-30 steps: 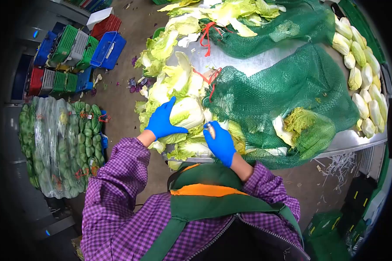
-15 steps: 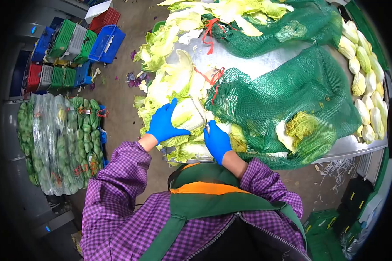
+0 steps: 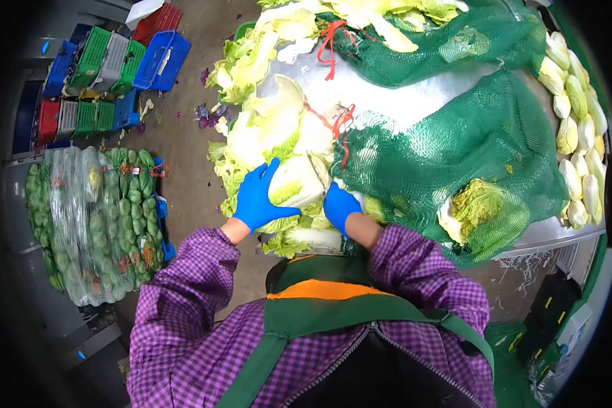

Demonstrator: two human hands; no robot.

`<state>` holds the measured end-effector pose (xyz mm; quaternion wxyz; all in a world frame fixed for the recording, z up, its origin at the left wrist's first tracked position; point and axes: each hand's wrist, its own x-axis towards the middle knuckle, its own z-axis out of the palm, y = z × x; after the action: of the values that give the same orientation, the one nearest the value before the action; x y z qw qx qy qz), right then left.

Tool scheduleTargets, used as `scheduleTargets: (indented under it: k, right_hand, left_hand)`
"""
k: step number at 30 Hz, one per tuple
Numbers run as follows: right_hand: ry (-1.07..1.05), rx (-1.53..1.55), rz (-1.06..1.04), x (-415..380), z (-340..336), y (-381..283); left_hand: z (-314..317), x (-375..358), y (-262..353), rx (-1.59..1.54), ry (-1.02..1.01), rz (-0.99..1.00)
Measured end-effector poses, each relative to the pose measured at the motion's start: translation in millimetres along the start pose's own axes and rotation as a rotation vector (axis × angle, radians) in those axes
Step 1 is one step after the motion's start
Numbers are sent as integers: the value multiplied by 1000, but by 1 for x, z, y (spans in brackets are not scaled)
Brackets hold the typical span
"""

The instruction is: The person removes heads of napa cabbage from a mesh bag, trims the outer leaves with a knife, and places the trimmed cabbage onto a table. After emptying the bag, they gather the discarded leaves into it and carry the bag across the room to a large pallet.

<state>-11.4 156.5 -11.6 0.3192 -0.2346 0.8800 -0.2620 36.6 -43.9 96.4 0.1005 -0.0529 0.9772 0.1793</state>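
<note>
A pale napa cabbage (image 3: 296,182) lies among loose leaves at the near left of the metal table. My left hand (image 3: 257,198), in a blue glove, holds it from the left, thumb and forefinger spread around its side. By the cabbage's right, stem end is my right hand (image 3: 342,206), also blue-gloved, with fingers closed round a knife. The thin blade lies against the stem end and is hard to make out; the handle is hidden in my fist. Trimmed outer leaves (image 3: 251,129) are heaped beyond and left of the cabbage.
Green mesh sacks (image 3: 449,149) with red ties (image 3: 340,122) cover much of the table (image 3: 401,102); one cabbage (image 3: 479,207) lies at the nearer sack. Several trimmed cabbages (image 3: 578,129) line the right edge. Stacked crates (image 3: 88,61) and a wrapped load of bagged produce (image 3: 92,224) stand left.
My right hand has moved slightly right and nearer my body, and the knife blade shows less. The cabbage has turned a little under my left hand, which keeps its hold.
</note>
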Motion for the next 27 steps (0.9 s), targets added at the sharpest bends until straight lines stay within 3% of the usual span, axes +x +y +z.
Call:
scheduleTargets:
  k: [3, 5, 7, 8, 9, 11, 12, 14, 17, 19, 21, 22, 24, 25, 27]
  right_hand:
    - [-11, 47, 78, -7, -8, -6]
    - [15, 83, 62, -19, -15, -6]
    - [81, 31, -68, -19, -10, 2]
    - [-2, 86, -22, -10, -4, 8]
    - [87, 105, -47, -5, 5, 16]
    - [-179, 794, 227, -13, -39, -15]
    - [-173, 783, 221, -9, -41, -18]
    - [-317, 1420, 268, -1, -45, -23]
    - [-100, 1211, 237, -7, -55, -80]
    - [22, 1170, 236, -19, -69, -111]
    - [139, 926, 46, -33, -99, -133]
    - [258, 811, -73, -32, -101, -135]
    - [320, 648, -121, -36, -109, -143]
    - [394, 497, -180, -37, -112, -148]
    - [442, 416, -178, -27, -101, -135]
  left_hand:
    - [-3, -5, -6, -133, 32, 30]
    - [3, -14, -25, -177, 59, 61]
    - [12, -23, -44, -457, 168, 69]
    - [15, -27, -50, -535, 190, 28]
    - [16, -29, -54, -536, 201, 27]
    - [17, -29, -63, -762, 210, -9]
    - [18, -28, -66, -827, 216, 3]
    - [22, -32, -69, -823, 239, 21]
    - [26, -38, -62, -727, 280, 71]
    - [25, -44, -55, -568, 444, 105]
    - [11, -44, -46, -612, 490, 130]
    - [1, -41, -42, -750, 502, 159]
    - [-13, -32, -27, -1097, 499, 157]
    - [-12, -28, -25, -1103, 502, 161]
    - [-5, -21, -24, -1213, 334, -65]
